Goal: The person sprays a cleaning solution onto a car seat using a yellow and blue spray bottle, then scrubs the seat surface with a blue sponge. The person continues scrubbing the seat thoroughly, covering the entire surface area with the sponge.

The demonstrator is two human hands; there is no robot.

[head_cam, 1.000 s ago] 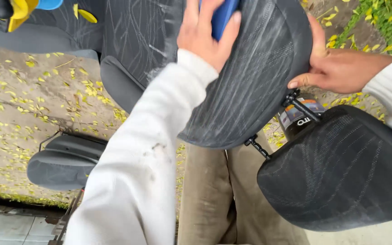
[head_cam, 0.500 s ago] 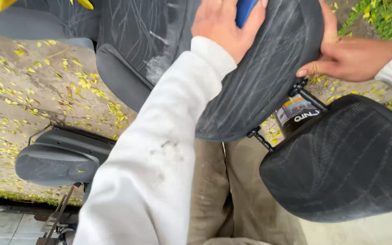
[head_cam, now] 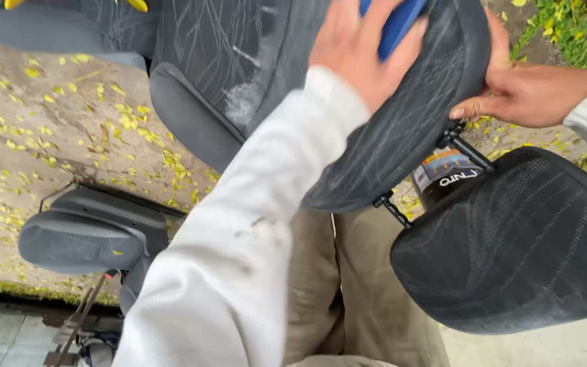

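Note:
My left hand (head_cam: 358,51) presses a blue brush or sponge (head_cam: 397,22) against a dark grey fabric headrest (head_cam: 409,129) streaked with pale foam lines. My right hand (head_cam: 518,92) grips the headrest's right edge, thumb along its side. Its two metal posts (head_cam: 392,207) stick out below. A second dark headrest (head_cam: 511,245) lies lower right, over my lap. Between the two stands a dark spray can (head_cam: 443,173) with a coloured label. My white left sleeve (head_cam: 239,258) crosses the middle of the view.
A grey car seat (head_cam: 225,75) with foam marks stands at the top. A grey seat part (head_cam: 83,234) on a metal frame lies lower left. The ground (head_cam: 42,129) is strewn with yellow leaves; grass (head_cam: 579,30) grows at upper right. My khaki trousers (head_cam: 348,292) show below.
My left hand with the blue tool has slid up and right across the headrest. The view has shifted, so the seat part at left sits lower in frame.

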